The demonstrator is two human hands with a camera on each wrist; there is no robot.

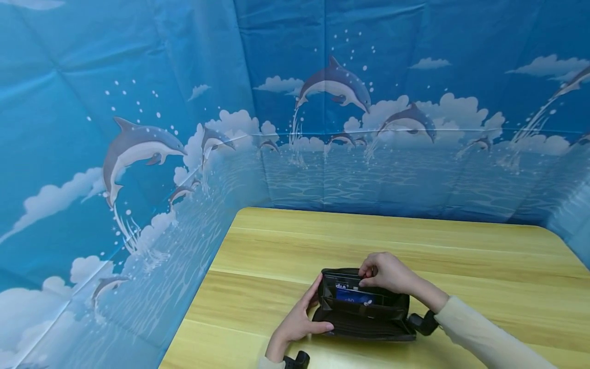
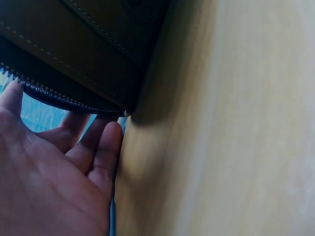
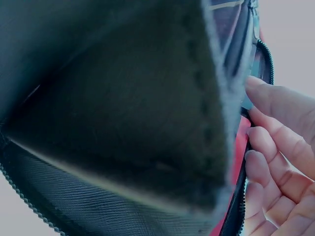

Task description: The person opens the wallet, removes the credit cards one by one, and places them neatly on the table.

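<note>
The black wallet [image 1: 364,307] lay open on the wooden table [image 1: 461,246]. The left hand [image 1: 299,320] held its left end, while the right hand [image 1: 384,271] pinched a card [image 1: 343,285] in the slots (apparently mid-withdrawal). Next likely called for a straight, steady pull.

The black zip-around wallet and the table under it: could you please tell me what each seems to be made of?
The black zip-around wallet looks like smooth matte leather or imitation leather, with pale stitching and metal zip teeth in the left wrist view; its lining looks like woven fabric. The pale yellow table looks like wood or wood-grain laminate, streaked and faintly glossy.
</note>
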